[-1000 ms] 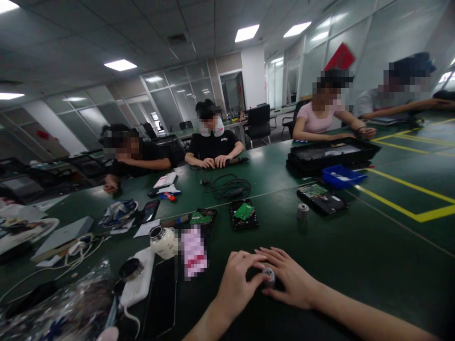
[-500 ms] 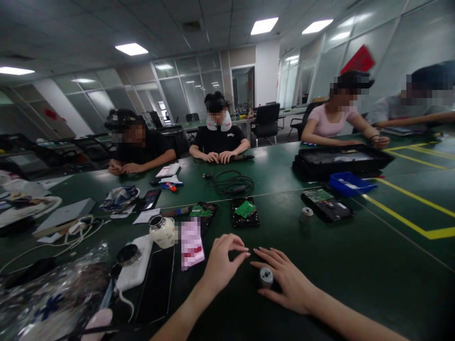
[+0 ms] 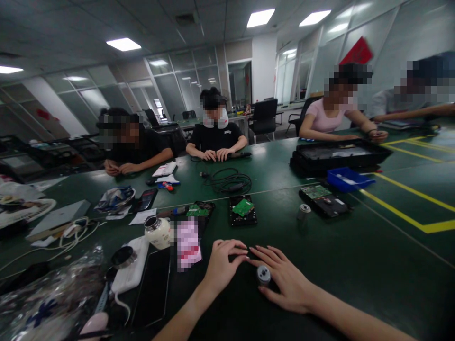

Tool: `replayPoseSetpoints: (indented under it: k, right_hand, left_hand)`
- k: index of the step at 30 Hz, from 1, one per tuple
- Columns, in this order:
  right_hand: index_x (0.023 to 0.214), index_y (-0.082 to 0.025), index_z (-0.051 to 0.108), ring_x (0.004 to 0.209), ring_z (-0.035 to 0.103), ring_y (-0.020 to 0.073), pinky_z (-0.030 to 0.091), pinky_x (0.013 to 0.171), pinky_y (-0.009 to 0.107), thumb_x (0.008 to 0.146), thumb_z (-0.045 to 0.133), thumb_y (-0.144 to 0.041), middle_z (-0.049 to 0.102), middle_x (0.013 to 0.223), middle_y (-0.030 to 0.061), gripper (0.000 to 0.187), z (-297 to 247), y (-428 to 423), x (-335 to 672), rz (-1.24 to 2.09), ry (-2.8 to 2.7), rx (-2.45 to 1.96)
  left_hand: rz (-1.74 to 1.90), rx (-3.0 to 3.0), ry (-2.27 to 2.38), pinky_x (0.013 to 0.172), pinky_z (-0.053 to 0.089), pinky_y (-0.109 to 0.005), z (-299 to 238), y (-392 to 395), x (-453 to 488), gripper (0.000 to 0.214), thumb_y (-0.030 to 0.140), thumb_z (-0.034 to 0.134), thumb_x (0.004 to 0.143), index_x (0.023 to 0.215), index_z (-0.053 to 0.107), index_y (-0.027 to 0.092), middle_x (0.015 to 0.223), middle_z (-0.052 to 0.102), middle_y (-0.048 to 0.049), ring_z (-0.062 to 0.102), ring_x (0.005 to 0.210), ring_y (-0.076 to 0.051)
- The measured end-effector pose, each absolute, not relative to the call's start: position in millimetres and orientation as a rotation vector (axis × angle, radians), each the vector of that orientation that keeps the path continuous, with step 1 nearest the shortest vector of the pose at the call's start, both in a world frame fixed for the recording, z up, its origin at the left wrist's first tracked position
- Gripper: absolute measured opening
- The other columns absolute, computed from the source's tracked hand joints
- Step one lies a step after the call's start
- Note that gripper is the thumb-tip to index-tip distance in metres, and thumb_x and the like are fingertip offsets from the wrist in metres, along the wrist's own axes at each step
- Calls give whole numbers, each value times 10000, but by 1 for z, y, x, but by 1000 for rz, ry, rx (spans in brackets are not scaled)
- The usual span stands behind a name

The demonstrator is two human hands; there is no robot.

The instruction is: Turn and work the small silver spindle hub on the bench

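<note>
A small cylindrical metal motor [image 3: 263, 275] stands upright on the green table in front of me. My right hand [image 3: 289, 279] lies palm down around it, fingers stretched forward and thumb on the near side; whether the skin touches the motor I cannot tell. Just left of it is my left hand [image 3: 225, 263], fingers bent and a gap between thumb and fingers, with nothing visible in it. The fingertips of both hands almost meet. Farther right a second motor [image 3: 304, 212] stands by itself. Beyond my hands lies a hard drive [image 3: 243, 217] with a green circuit board [image 3: 243, 207] on it.
Left of my hands are a dark phone [image 3: 152, 286], a cream bottle [image 3: 158, 232] and a white power bank [image 3: 133, 267]. More hard drives [image 3: 332, 206], a blue tray [image 3: 348, 180] and a coiled black cable [image 3: 229, 182] lie farther off. Several people sit across the table.
The left hand's upper fingers have straightened slightly, and its fingertips are now closer to the right hand. The view has shifted a little. The motors stay put.
</note>
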State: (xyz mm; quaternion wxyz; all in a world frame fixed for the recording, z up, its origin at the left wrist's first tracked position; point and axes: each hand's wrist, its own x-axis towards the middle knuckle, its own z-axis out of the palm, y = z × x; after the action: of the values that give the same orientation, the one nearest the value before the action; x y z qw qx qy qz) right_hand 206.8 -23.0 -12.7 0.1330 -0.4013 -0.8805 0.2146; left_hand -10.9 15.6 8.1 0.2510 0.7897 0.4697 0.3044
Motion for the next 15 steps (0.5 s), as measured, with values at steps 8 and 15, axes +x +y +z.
replayPoseSetpoints:
  k: [8, 15]
  right_hand:
    - [1460, -249, 373, 1427, 267, 286, 182, 1164, 512, 878, 559, -415, 308, 1552, 80, 632, -18, -22, 207, 574, -2547, -1123]
    - [1469, -241, 354, 1418, 286, 280, 179, 1167, 494, 866, 566, -393, 348, 1534, 78, 657, -22, -22, 207, 549, -2533, -1107]
  left_hand:
    - [992, 2089, 982, 865, 492, -337, 20, -18, 12, 90, 195, 734, 823, 898, 696, 228, 894, 762, 3, 662, 889, -204]
    - [944, 2145, 914, 935, 462, -357, 16, -19, 10, 221, 121, 646, 846, 1031, 672, 239, 1062, 715, -21, 618, 1005, -208]
